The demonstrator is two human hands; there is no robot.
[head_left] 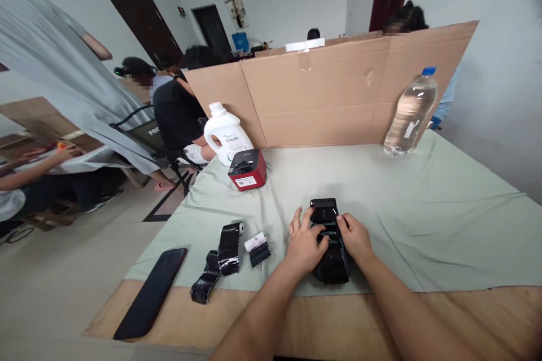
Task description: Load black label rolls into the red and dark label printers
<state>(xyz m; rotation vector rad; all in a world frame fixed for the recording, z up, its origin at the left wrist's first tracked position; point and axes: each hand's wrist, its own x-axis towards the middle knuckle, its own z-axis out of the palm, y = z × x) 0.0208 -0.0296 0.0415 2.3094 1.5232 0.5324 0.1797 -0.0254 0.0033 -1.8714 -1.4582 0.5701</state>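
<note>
A black handheld receipt printer (332,262) lies on the cloth with its lid (325,210) swung open at the far end. My left hand (305,241) rests over its left side, fingers spread, with some fingertips reaching into the opened compartment. What those fingertips touch inside is partly hidden. My right hand (356,238) grips the printer's right edge near the lid hinge. To the left lie a small paper roll (257,248) with a black tail and a longer roll of blackened paper (229,248), partly unwound towards me.
A black phone (151,293) lies at the table's front left. Behind it stand a red-and-black box-shaped device (247,170) and a white jug (226,135). A clear bottle (410,115) leans by the cardboard screen (317,96) at the back. Other people sit beyond and to the left.
</note>
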